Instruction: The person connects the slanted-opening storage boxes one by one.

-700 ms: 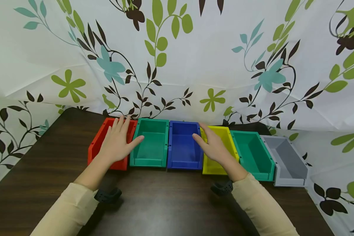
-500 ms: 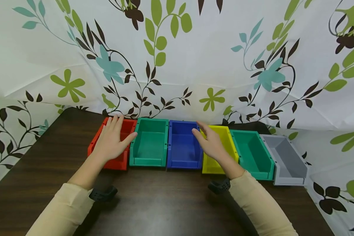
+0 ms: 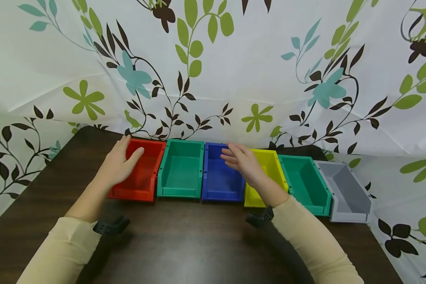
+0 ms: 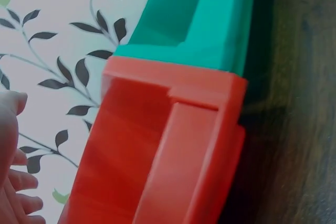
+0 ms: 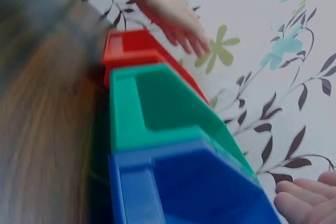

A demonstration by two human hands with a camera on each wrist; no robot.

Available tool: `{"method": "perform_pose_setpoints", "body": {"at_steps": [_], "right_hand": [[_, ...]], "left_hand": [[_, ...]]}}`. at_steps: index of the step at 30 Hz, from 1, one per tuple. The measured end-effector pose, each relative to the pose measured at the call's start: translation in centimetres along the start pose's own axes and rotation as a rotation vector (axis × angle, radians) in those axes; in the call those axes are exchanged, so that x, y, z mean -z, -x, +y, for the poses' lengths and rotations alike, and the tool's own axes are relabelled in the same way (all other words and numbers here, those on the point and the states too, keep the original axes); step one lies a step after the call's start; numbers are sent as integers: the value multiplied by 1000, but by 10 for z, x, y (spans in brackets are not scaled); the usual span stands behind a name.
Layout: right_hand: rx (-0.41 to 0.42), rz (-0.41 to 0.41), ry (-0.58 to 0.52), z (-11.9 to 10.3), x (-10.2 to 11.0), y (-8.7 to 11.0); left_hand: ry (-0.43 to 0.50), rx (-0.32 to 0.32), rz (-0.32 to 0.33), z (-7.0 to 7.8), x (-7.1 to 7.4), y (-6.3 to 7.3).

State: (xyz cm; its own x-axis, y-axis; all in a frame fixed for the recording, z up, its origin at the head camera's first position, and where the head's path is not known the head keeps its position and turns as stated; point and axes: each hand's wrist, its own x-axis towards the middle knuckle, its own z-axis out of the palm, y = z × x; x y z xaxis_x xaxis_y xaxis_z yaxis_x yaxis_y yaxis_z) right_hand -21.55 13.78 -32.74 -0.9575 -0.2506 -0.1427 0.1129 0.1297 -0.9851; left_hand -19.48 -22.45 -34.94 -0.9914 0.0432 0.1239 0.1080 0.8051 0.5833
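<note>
Holds the left hand [image 3: 118,163] over the leftmost, red bin [image 3: 143,173] with fingers straight, thumb apart; holds the right hand [image 3: 244,162] over the blue bin [image 3: 218,175] and adjoining yellow bin [image 3: 271,165] with fingers close together, gripping nothing. Probably best to move high, nudging none.

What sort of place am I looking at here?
Probably a small indoor work or sorting station, though no wider room shows: a dark wood-look table, a row of open coloured bins along its far side, and a leaf-patterned sheet behind.
</note>
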Motion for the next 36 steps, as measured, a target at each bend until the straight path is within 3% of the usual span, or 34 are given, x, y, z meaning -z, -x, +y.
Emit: {"method": "perform_pose_setpoints", "body": {"at_steps": [4, 9, 14, 18, 26, 30, 36], "right_hand": [[-105, -96, -161, -4, -7, -4], [-172, -157, -238, -6, -15, -8], [-210, -228, -259, -9, -23, -9], [-229, -277, -251, -12, -29, -9], [-268, -275, -220, -18, -41, -12], [-285, -237, -137, -18, -47, -20], [-213, -189, 292, -21, -58, -43]], "left_hand": [[50, 74, -7, -5, 6, -1], [140, 143, -21, -12, 9, 0], [207, 177, -36, -20, 11, 3], [228, 227, -11, -25, 10, 2], [228, 278, -36, -34, 10, 3], [233, 303, -32, -38, 13, 3], [256, 344, -47, -47, 16, -1]]}}
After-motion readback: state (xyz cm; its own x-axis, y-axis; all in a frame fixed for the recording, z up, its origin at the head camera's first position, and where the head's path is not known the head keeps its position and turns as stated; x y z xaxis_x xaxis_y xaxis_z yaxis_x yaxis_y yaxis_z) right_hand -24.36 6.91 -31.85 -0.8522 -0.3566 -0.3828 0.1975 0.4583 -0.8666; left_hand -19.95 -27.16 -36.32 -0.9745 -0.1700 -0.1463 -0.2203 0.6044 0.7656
